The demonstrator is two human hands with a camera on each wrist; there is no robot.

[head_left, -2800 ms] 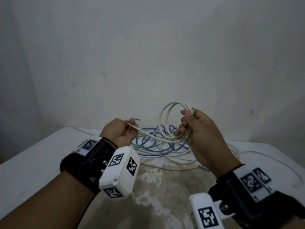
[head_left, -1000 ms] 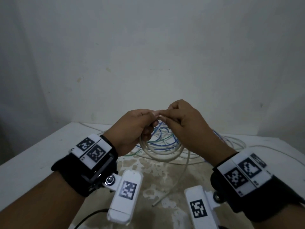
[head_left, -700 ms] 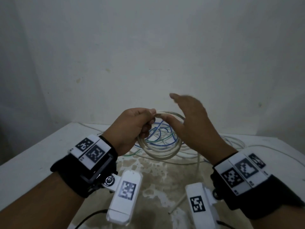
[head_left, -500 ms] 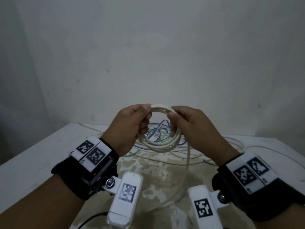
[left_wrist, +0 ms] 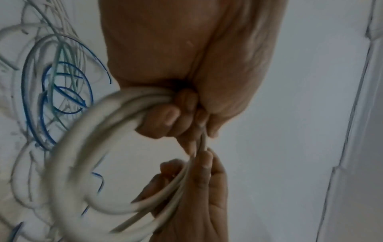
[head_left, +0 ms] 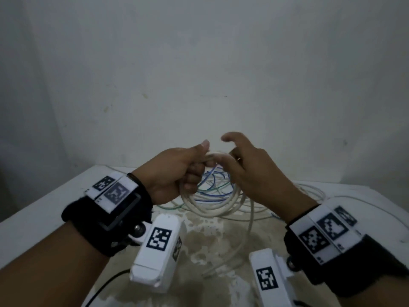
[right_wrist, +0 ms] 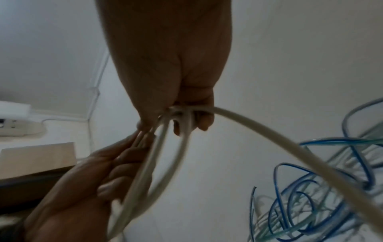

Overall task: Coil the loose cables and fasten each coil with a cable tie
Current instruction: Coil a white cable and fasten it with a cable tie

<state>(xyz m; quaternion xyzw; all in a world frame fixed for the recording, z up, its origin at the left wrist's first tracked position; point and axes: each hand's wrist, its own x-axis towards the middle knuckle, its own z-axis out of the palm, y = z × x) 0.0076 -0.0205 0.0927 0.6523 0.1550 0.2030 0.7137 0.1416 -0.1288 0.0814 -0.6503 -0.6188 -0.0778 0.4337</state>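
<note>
A white cable coil [head_left: 210, 209] hangs in the air above the table. My left hand [head_left: 174, 173] grips its top between thumb and curled fingers; the left wrist view shows those fingers [left_wrist: 176, 114] wrapped round the coil [left_wrist: 82, 139]. My right hand [head_left: 250, 176] is at the coil's right side with its index finger raised. In the right wrist view its other fingers [right_wrist: 199, 121] curl round strands of the white cable [right_wrist: 165, 155]. A loose tail [head_left: 245, 235] drops from the coil to the table.
Loose blue, green and white cables [head_left: 212, 182] lie tangled on the white table [head_left: 44, 207] behind the coil, near the wall. A thin black lead [head_left: 106, 282] crosses the front left. The right wrist view shows a cardboard box [right_wrist: 37, 158] and a white device [right_wrist: 14, 117].
The coil passed from my right hand to my left. In the last half second my right index finger has lifted off the coil's top; the left hand keeps its grip.
</note>
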